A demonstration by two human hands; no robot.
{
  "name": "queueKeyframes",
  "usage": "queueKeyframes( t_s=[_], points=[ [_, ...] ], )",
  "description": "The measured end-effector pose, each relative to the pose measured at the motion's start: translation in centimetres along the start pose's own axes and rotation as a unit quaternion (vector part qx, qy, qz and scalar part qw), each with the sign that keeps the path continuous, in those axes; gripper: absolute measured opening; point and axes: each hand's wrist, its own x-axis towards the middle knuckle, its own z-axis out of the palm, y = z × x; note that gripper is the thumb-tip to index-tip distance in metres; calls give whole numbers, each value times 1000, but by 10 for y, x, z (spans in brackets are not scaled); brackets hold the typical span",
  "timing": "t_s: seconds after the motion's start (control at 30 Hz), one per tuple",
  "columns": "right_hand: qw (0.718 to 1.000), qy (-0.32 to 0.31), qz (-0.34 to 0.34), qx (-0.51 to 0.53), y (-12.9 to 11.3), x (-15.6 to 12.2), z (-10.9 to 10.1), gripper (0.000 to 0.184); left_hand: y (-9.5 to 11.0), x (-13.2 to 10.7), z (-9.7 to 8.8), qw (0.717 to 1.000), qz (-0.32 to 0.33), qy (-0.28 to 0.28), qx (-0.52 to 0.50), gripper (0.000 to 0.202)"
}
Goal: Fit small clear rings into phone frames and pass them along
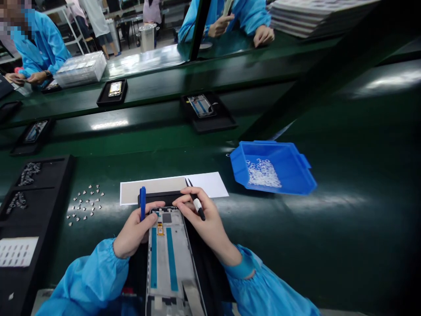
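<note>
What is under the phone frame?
A black tray shows past the top edge and right side of the phone frame, its far end over a white sheet. The frame covers the rest; the left hand with a blue pen and right hand with tweezers hide its upper corners.

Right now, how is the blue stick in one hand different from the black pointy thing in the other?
The blue tool in the left hand is one blunt stick, standing upright; the black tweezers in the right hand split into two sharp tips and lean. The tweezers carry a white band; the blue tool is plain. Both are held over the top of the phone frame.
</note>
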Motion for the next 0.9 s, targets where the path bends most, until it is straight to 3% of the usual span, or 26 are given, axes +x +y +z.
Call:
queueKeyframes(
  t_s=[0.23,0.4,0.47,0.53,0.6,0.67,0.8,0.9],
  points=[
    [1000,-13,6,4,2,-1,0,23,5,-2,2,999,-28,20,-18,83],
    [1000,-21,7,-7,0,-1,0,23,2,-2,-1,1000,-18,3,-5,78],
    [1000,-27,6,-14,0,-1,0,24,0,-1,-3,999,15,-6,29,70],
    [999,-42,2,-24,1,-1,0,25,-3,0,-4,991,90,5,104,56],
    [996,-49,-21,-65,3,-4,-2,26,-7,0,-2,962,174,32,207,43],
    [987,-42,-70,-142,6,-6,-4,25,-11,-1,2,919,218,51,324,45],
    [946,-24,-147,-289,17,-4,-9,28,-12,-1,6,815,175,87,545,66],
    [926,-6,-127,-354,33,4,-15,37,-8,-7,1,769,193,162,588,72]
  ],
)
